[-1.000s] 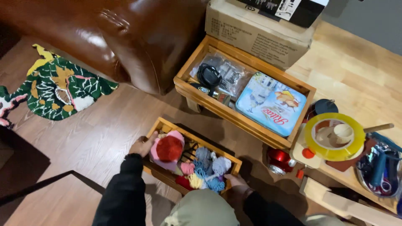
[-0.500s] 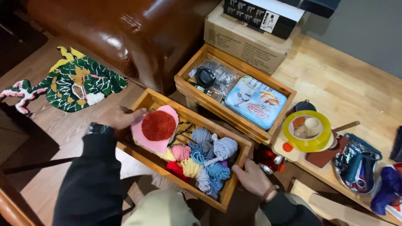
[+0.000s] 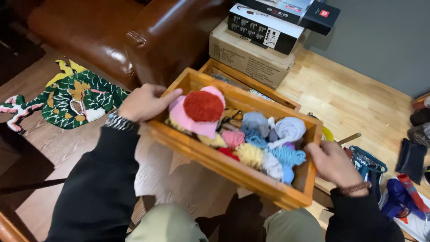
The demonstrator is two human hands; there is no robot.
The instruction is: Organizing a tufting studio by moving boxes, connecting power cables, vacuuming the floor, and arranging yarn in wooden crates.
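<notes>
Wooden tray (image 3: 210, 157) held up mid-frame, above the wood floor (image 3: 67, 148), long axis running 10 to 4 o'clock. Left hand (image 3: 142, 102) clamped on the tray's short end at 10 o'clock, fingers (image 3: 168, 97) curled over the rim and pointing in toward the contents, thumb side hidden behind the wall. Right hand (image 3: 332, 162) gripping the opposite short end at 4 o'clock, fingers wrapped on the outer wall (tips not visible, so depth of wrap can't be told). Both hands closed on the tray, nothing else in them. Wristwatch (image 3: 118, 122) on left wrist, bead bracelet (image 3: 354, 188) on right, dark sleeves on both.

Inside tray: pink tufted piece with red round centre (image 3: 202, 107) at the left-hand end, just beside the left fingers; yarn balls (image 3: 268, 143) packed toward the right end (blue, white, yellow, pink, red, teal), touching each other.

Around: brown leather sofa (image 3: 121, 36) at 11 o'clock; green tufted rug piece (image 3: 76, 96) on floor at 9 o'clock; second wooden tray (image 3: 251, 85) behind the held one at 12 o'clock, mostly hidden; cardboard box (image 3: 251, 56) with black-and-white boxes (image 3: 268, 27) stacked on top at 1 o'clock; blue bag (image 3: 369, 163) at 3 o'clock, near right hand.
</notes>
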